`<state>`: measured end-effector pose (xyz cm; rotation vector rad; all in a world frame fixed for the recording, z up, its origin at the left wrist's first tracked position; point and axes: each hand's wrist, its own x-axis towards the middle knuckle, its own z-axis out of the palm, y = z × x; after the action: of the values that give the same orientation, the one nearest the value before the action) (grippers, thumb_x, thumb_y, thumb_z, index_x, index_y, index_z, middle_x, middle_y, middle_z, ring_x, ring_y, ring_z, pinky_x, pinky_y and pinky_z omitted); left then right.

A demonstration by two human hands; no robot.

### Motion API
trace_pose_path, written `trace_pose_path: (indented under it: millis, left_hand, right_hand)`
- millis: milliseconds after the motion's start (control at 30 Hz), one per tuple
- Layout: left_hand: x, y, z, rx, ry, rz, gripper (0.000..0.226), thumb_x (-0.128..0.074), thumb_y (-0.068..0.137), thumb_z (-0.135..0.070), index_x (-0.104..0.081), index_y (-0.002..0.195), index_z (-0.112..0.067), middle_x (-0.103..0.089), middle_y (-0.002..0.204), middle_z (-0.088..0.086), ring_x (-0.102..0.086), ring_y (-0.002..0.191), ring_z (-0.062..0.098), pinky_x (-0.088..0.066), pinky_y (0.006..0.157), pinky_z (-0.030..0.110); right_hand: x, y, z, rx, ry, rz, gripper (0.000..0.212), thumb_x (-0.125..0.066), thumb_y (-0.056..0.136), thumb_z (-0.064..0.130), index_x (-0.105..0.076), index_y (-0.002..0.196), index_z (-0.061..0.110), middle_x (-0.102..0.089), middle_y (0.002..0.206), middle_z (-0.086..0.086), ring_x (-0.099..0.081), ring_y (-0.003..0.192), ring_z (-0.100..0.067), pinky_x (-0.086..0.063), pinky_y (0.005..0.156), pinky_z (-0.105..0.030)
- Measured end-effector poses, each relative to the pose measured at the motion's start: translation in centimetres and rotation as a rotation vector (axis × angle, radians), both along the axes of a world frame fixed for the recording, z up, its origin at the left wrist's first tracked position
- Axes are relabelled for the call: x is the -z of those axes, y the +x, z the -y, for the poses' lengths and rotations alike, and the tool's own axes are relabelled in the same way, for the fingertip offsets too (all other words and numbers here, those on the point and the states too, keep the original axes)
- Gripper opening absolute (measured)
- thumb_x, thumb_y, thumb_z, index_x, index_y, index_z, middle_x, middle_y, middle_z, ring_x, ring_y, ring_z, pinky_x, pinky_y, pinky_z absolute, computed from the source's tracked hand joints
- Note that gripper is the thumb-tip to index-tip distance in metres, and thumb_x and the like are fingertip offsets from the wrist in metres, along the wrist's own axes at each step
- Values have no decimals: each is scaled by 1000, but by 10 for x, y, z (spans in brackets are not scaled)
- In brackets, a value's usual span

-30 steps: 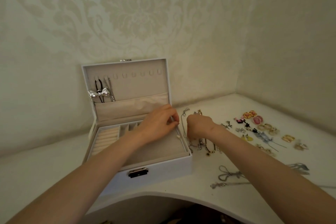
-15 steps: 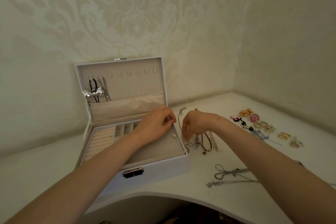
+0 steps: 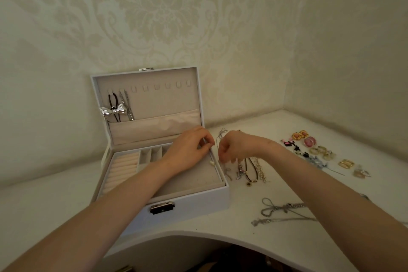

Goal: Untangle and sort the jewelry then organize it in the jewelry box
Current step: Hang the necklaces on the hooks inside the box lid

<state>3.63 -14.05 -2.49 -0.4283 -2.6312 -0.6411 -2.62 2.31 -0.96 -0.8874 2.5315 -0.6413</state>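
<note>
My left grip point(image 3: 189, 149) has its fingers curled and pinches a thin silver chain point(image 3: 221, 133) above the back right corner of the jewelry box point(image 3: 198, 205). My right grip point(image 3: 235, 147), just beside it and also curled, pinches the same chain, which loops up between the two. A small pale pendant point(image 3: 212, 163) hangs below, just inside the box's right wall.

The white counter point(image 3: 44, 201) carries everything. The box stands open on it, with its lid point(image 3: 165, 104) upright against the wall. Two necklaces hang from the lid's left hooks, one with a silver bow point(image 3: 114, 110). Ring rolls point(image 3: 123, 165) fill the tray's left side.

Right of the box lies a tangle of bracelets point(image 3: 251, 170). Nearer me lie silver necklaces point(image 3: 280, 207). Earrings point(image 3: 309, 141) are spread far right.
</note>
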Motion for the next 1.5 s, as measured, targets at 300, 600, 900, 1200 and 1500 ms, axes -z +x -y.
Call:
trace_pose_path:
  millis: [300, 600, 900, 1200, 1500]
  left_hand:
    - [-8, -2, -3, 78, 445, 214, 35, -63, 84, 1, -50, 114, -10, -63, 105, 0, -59, 90, 15, -49, 80, 23]
    - [-15, 2, 1, 56, 493, 146, 19, -53, 93, -6, -63, 81, -16, -66, 90, 2, -56, 79, 0, -40, 72, 8]
    - [-22, 2, -1, 90, 832, 167, 27, -35, 101, -8, -54, 82, -6, -70, 73, 5, -66, 63, 11, -53, 61, 20]
    - [-35, 5, 13, 82, 1018, -211, 22, -39, 100, -7, -57, 87, -4, -69, 94, 18, -67, 86, 28, -54, 80, 33]
    - [-22, -3, 19, -312, 788, -8, 13, -54, 93, -11, -62, 103, -11, -66, 97, 3, -63, 86, 17, -54, 80, 33]
  right_hand:
    - [-40, 2, -4, 12, -795, 306, 7, -58, 91, 3, -53, 87, 6, -70, 90, -23, -69, 82, -31, -59, 78, -37]
    - [-56, 8, 13, -18, -1067, 231, 8, -54, 95, 12, -48, 91, 9, -71, 104, -17, -68, 100, -25, -56, 87, -35]
    - [-51, 3, 16, 83, -1107, 171, 15, -56, 89, -2, -51, 95, 10, -70, 103, -13, -68, 79, -21, -53, 67, -28]
    - [-24, 1, 22, 2, -630, 113, 28, -66, 79, 1, -69, 103, 16, -71, 80, 9, -59, 70, 2, -38, 59, -16]
    - [-35, 3, 30, 98, -944, 300, 8, -66, 84, 1, -69, 91, 2, -71, 76, -9, -64, 60, -12, -52, 57, -19]
